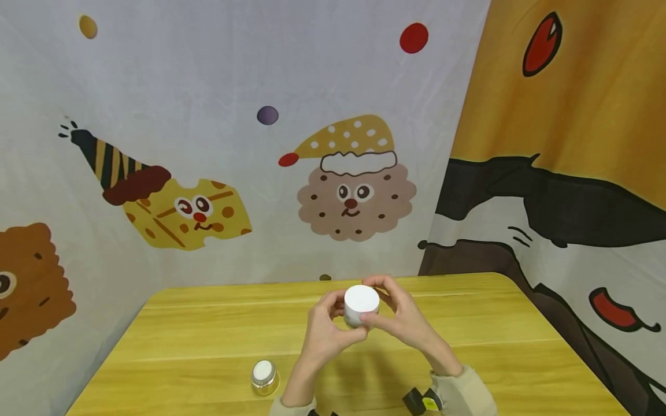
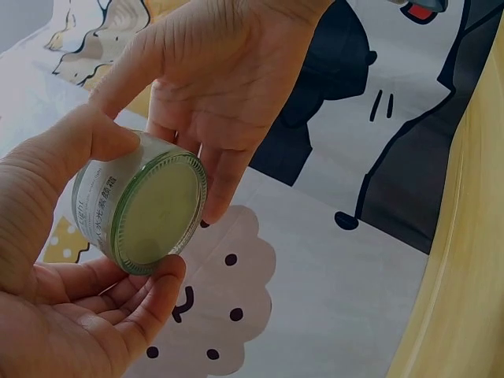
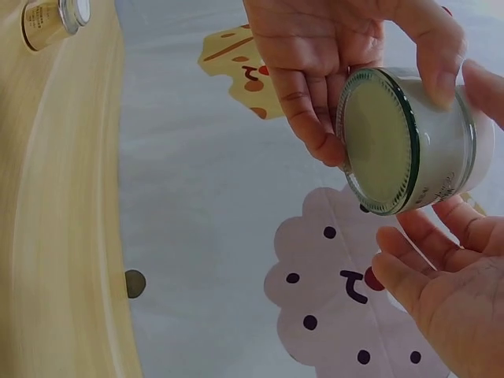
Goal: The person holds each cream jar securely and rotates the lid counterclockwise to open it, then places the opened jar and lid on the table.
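Observation:
Above the table, both hands hold a squat glass cream jar (image 2: 157,209) with a white lid (image 1: 361,297). Its pale green base faces the wrist cameras, and dark lettering runs along its side. My left hand (image 1: 328,332) grips the jar's body, thumb on the near side and fingers curled by the base. My right hand (image 1: 403,315) is around the lid, its thumb on the near side and its fingers reaching round the far side. A smaller gold jar (image 1: 266,384) with a white top stands on the table, left of my left forearm.
The yellow wood-grain table (image 1: 208,323) has rounded far corners. Behind it hangs a pale cloth (image 1: 208,69) printed with cartoon food, and a patterned orange and black cloth (image 1: 520,127) hangs at the right. A dark wrist device (image 1: 416,400) sits by the right sleeve.

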### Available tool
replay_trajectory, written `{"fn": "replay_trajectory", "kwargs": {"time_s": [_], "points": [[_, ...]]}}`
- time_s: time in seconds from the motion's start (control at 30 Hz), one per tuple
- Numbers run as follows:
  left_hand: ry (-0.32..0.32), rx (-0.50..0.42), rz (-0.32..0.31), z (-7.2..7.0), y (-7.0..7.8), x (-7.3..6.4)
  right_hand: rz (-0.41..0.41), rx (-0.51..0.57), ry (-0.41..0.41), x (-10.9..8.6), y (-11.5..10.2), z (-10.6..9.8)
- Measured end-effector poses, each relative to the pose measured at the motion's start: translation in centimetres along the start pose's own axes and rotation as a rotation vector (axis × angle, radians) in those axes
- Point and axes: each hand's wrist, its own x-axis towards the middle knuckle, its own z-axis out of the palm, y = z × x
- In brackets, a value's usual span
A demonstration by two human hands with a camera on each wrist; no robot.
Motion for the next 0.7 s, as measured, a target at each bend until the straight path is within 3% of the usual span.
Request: {"fn": "replay_trajectory", "kwargs": {"time_s": [0.4,0.7], "points": [[0.006,0.010,0.019,0.02,-0.04,-0.04,-0.095,-0.002,-0.061,0.12,-0.43,-0.14],[0.004,-0.002,0.003,0.03,-0.11,0.04,-0.003,-0.028,-0.002,0.11,-0.05,-0.17]]}}
